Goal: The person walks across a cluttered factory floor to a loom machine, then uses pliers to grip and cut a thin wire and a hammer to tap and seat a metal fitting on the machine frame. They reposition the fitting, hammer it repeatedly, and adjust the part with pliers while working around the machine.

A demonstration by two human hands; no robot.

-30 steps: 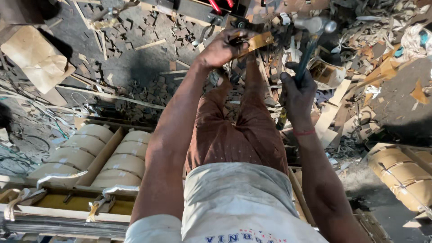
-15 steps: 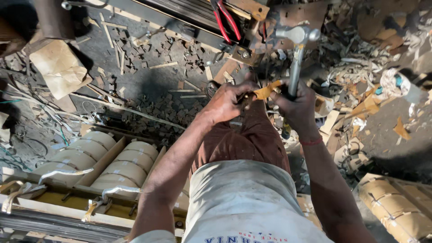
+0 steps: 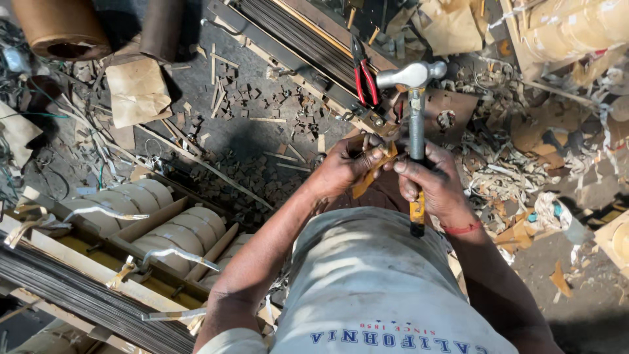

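Observation:
My right hand (image 3: 434,182) grips the grey handle of a steel ball-peen hammer (image 3: 413,77); its head points away from me and the yellow handle end sticks out below my fist. My left hand (image 3: 345,167) holds a thin yellowish-brown strip (image 3: 375,172) of wood or board, its tip touching my right fingers. Both hands meet above my lap, over the brown cloth on my legs.
A red-handled pair of pliers (image 3: 363,71) lies on a long laminated metal frame (image 3: 295,46) ahead. A transformer assembly with paper-wrapped coils (image 3: 151,219) sits at my left. Small wooden blocks, paper scraps (image 3: 498,177) and brown paper rolls (image 3: 59,29) litter the dark floor.
My hands have drawn back toward my body. The hammer now stands upright in my right fist, with the left hand's strip brought against it. The view has tilted downward.

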